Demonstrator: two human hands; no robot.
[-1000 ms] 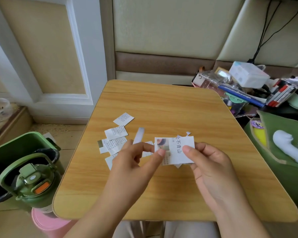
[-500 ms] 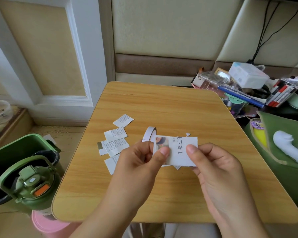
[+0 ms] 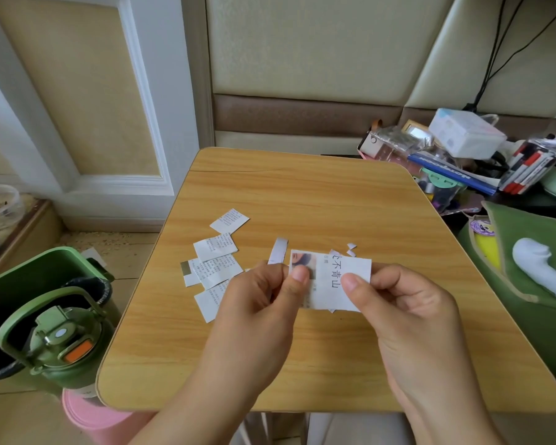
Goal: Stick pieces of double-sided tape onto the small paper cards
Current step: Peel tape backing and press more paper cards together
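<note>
Both hands are up over the table (image 3: 302, 194), sharing one small paper card (image 3: 331, 281): the left hand (image 3: 260, 303) pinches its left edge with thumb and forefinger, the right hand (image 3: 395, 303) pinches the right edge. A strip of tape (image 3: 279, 250) pokes up just beyond the left fingertips; whether it's stuck to the card yet, I cannot tell. So this card looks mid-taping. Left of the grip, a loose cluster of cards (image 3: 217, 261) waits flat on the wood, probably undone. Right of the table, cluttered stationery (image 3: 469, 162); down left, a green bottle (image 3: 61, 348) on the floor.
</note>
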